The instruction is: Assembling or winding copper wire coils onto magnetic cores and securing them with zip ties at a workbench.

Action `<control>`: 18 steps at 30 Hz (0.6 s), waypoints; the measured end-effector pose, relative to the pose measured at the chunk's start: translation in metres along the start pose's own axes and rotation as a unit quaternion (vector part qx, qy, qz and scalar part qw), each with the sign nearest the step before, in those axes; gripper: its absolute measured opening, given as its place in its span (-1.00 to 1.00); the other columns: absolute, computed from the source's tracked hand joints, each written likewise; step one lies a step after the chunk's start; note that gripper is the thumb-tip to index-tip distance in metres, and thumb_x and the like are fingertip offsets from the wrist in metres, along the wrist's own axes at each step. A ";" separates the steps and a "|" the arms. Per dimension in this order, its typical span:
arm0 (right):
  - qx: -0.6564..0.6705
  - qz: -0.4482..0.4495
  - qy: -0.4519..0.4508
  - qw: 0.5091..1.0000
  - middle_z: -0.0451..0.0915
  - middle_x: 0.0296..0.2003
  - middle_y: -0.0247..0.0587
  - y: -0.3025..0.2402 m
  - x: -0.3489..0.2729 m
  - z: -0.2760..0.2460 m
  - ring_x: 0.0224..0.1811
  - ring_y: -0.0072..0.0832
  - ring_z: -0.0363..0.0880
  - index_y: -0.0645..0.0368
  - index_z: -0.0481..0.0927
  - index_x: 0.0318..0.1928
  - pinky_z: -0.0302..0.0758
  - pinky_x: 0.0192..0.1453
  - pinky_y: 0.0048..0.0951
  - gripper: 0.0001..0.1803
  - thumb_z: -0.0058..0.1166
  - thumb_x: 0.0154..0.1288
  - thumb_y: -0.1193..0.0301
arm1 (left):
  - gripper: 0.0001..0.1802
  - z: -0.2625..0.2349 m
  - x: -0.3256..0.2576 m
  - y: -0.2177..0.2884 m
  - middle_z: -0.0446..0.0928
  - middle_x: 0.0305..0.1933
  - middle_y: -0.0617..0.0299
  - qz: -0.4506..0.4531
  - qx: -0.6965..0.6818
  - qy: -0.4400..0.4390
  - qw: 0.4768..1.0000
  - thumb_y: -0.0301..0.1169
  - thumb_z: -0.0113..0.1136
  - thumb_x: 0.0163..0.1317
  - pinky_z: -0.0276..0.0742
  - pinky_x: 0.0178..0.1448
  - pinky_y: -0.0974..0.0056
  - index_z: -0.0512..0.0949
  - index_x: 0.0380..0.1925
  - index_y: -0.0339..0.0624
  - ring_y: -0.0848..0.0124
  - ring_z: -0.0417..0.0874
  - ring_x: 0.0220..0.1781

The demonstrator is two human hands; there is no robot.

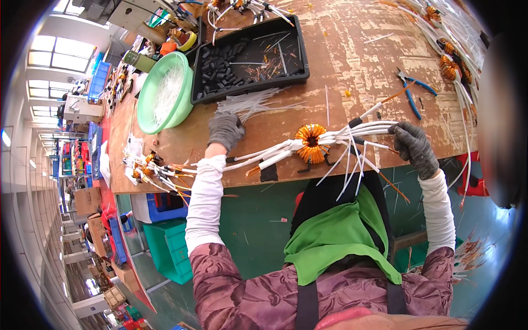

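Note:
A toroidal coil point(311, 143) wound with orange copper wire lies near the table's front edge, white-sleeved leads running out both sides. My right hand point(413, 147), in a grey glove, is closed around the ends of the white-sleeved leads point(374, 127) on the coil's right. Several thin white cable ties point(347, 159) hang from these leads over the edge. My left hand point(225, 132), gloved too, has its fingers curled at the near end of a pile of white cable ties point(250, 103); whatever is in them is hidden. Other white leads pass just below its wrist.
Beyond the pile stands a black tray point(250, 88) with black sleeves and wire scraps. A green basin point(184, 107) of thin translucent strips is beside it. Blue-handled pliers point(413, 93) lie at right. More wound coils point(450, 67) line the right side; others point(147, 165) lie left.

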State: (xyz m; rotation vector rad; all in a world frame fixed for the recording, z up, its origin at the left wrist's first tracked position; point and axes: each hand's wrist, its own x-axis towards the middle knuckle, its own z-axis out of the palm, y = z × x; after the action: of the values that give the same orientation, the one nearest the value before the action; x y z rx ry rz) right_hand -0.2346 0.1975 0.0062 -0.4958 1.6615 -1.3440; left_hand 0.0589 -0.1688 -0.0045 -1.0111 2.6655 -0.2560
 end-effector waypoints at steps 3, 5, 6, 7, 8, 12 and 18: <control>-0.005 -0.012 -0.005 1.000 0.41 -0.65 -0.41 0.000 -0.004 -0.002 -0.75 -0.75 0.23 0.23 0.53 -0.22 0.14 -0.70 -0.70 -0.73 -0.08 0.31 0.27 | -0.77 0.008 0.003 0.008 0.58 -0.25 0.09 0.015 0.105 0.031 0.994 -0.20 0.17 -0.15 0.47 -0.14 0.11 0.66 -0.47 0.04 0.14 0.57 -0.18; -0.008 -0.013 -0.003 1.000 0.41 -0.65 -0.41 0.000 -0.005 -0.006 -0.75 -0.75 0.24 0.23 0.53 -0.22 0.13 -0.70 -0.70 -0.73 -0.07 0.31 0.28 | -0.77 -0.002 0.002 -0.001 0.59 -0.31 0.10 0.029 0.106 0.035 0.993 -0.20 0.17 -0.14 0.48 -0.14 0.13 0.66 -0.46 0.03 0.17 0.58 -0.19; -0.008 -0.001 0.008 1.000 0.42 -0.65 -0.40 0.000 -0.006 -0.010 -0.75 -0.75 0.24 0.23 0.53 -0.23 0.14 -0.70 -0.70 -0.73 -0.08 0.31 0.28 | -0.74 -0.010 0.001 -0.010 0.60 -0.32 0.09 0.028 0.033 0.016 0.999 -0.20 0.16 -0.14 0.48 -0.14 0.13 0.66 -0.44 -0.01 0.16 0.59 -0.21; -0.009 0.014 0.019 1.000 0.42 -0.65 -0.40 0.001 -0.008 -0.012 -0.75 -0.75 0.25 0.24 0.54 -0.23 0.14 -0.69 -0.70 -0.73 -0.08 0.31 0.28 | -0.71 -0.019 -0.001 -0.017 0.60 -0.33 0.08 0.027 -0.042 -0.004 0.999 -0.19 0.16 -0.15 0.48 -0.13 0.12 0.66 -0.42 -0.05 0.14 0.60 -0.23; -0.008 0.014 0.021 1.000 0.42 -0.65 -0.40 0.000 -0.010 -0.014 -0.75 -0.75 0.25 0.24 0.54 -0.23 0.14 -0.69 -0.70 -0.73 -0.08 0.31 0.28 | -0.76 -0.026 -0.002 -0.022 0.62 -0.40 0.16 0.008 -0.099 0.013 0.995 -0.28 0.17 -0.07 0.50 -0.16 0.20 0.64 -0.42 -0.15 0.25 0.62 -0.32; -0.015 0.001 0.020 1.000 0.44 -0.64 -0.39 -0.005 -0.012 -0.013 -0.74 -0.74 0.26 0.24 0.54 -0.23 0.15 -0.69 -0.69 -0.72 -0.05 0.29 0.26 | -0.89 -0.038 -0.003 -0.031 0.56 -0.44 0.32 0.001 -0.549 0.002 0.836 -0.46 0.17 0.07 0.49 -0.21 0.40 0.58 -0.40 -0.26 0.50 0.56 -0.37; -0.071 -0.053 -0.048 0.995 0.45 -0.63 -0.38 -0.035 0.006 0.025 -0.67 -0.71 0.32 0.25 0.57 -0.26 0.20 -0.67 -0.68 -0.69 -0.06 0.26 0.25 | -0.84 -0.043 0.010 0.020 0.55 -0.39 0.25 0.010 -0.831 -0.022 0.555 -0.46 0.15 0.11 0.53 -0.16 0.34 0.54 -0.31 -0.28 0.40 0.58 -0.35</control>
State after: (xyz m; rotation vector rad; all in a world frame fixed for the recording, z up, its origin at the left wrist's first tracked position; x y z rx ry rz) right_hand -0.2246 0.1673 0.0364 -0.7310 1.6782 -1.2616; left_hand 0.0261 -0.1580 0.0294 -1.0877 2.1086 2.6125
